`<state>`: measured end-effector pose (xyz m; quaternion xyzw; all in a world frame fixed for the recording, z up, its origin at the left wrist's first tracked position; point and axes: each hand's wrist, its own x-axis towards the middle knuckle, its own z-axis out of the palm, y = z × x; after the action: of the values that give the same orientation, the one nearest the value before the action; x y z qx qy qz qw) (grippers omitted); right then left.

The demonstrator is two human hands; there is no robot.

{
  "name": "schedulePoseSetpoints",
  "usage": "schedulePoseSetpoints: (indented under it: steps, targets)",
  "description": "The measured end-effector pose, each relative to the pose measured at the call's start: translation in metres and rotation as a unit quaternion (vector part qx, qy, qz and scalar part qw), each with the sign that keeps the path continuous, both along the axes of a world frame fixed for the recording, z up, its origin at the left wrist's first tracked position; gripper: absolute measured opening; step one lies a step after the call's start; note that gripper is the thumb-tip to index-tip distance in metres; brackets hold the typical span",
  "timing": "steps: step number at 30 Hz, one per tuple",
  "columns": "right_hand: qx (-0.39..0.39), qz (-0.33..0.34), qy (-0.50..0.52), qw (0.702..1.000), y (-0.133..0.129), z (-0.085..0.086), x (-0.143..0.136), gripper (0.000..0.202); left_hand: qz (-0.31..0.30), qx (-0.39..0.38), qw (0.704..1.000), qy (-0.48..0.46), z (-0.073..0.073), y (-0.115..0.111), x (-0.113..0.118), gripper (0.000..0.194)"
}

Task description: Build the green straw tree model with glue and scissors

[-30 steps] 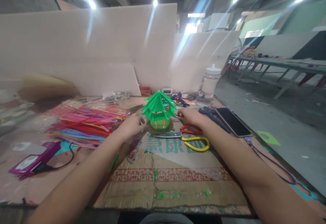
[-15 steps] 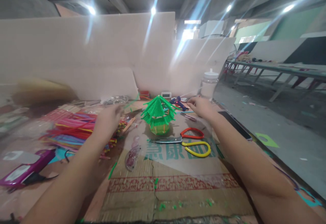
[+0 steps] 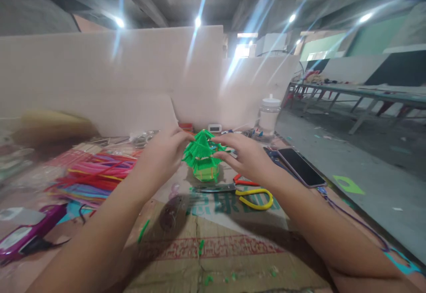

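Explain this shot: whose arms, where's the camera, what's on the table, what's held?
No machine here: the arms belong to a person working bare-handed. A camera on their head looks forward and down. The left hand and right hand are at either side of a small green model with a tiered top; whether they grip it, I can't tell. In front lie scissors, on cardboard. Coloured strips lie to the left; a phone and a bottle are to the right.
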<state>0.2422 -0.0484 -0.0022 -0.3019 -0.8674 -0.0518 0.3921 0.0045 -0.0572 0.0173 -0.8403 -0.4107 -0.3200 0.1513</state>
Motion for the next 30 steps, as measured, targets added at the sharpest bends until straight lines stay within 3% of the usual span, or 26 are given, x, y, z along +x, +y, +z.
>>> schedulePoseSetpoints:
  steps: [3, 9, 13, 16, 25, 27, 30]
  targets:
    - [0.023, -0.046, -0.027, 0.998, 0.005, -0.005, 0.000, 0.026, -0.005, 0.004, 1.000, -0.008, 0.012, 0.002, 0.014, 0.024]
    - [-0.056, -0.078, -0.013, 0.995, 0.006, 0.002, 0.006, 0.029, 0.015, 0.016, 0.999, -0.030, 0.025, 0.004, 0.033, 0.022]
    - [-0.108, -0.089, -0.009, 0.990, 0.009, 0.000, 0.007, 0.033, 0.026, 0.034, 0.998, -0.054, 0.021, 0.007, 0.033, 0.022]
    - [-0.138, -0.092, 0.006, 0.986, 0.013, -0.001, 0.008, 0.023, 0.010, 0.011, 0.995, -0.099, 0.014, 0.008, 0.029, 0.020]
    - [-0.222, -0.012, 0.113, 0.968, 0.028, -0.004, 0.019, 0.022, 0.065, -0.064, 0.977, -0.190, 0.013, 0.016, 0.008, 0.025]
    - [-0.260, 0.037, 0.158, 0.952, 0.028, -0.003, 0.018, 0.025, 0.026, -0.121, 0.969, -0.215, 0.012, 0.017, 0.008, 0.028]
    - [-0.286, 0.107, 0.220, 0.926, 0.022, -0.001, 0.012, 0.027, -0.097, -0.267, 0.931, -0.227, 0.003, 0.019, 0.021, 0.044]
